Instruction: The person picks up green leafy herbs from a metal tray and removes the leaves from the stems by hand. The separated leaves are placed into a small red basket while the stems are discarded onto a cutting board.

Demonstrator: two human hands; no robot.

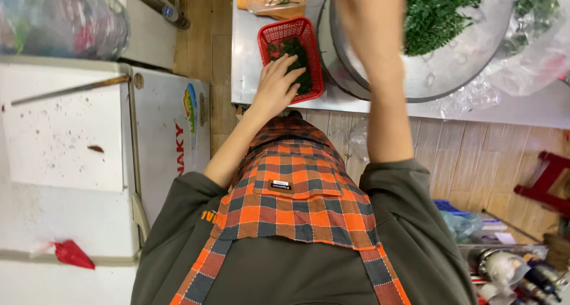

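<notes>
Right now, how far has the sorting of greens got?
Done: some dark greens already lie in the red basket. In hand: the left hand rests on them; the right hand is out of view past the frame's top. Left: a large heap of greens remains in the metal basin.

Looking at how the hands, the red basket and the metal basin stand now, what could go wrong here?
The red basket sits near the table edge; the left hand pressing into its greens might push it off. The right arm reaches up past the metal basin, its hand out of view, so it could knock the basin or scatter herbs.
</notes>
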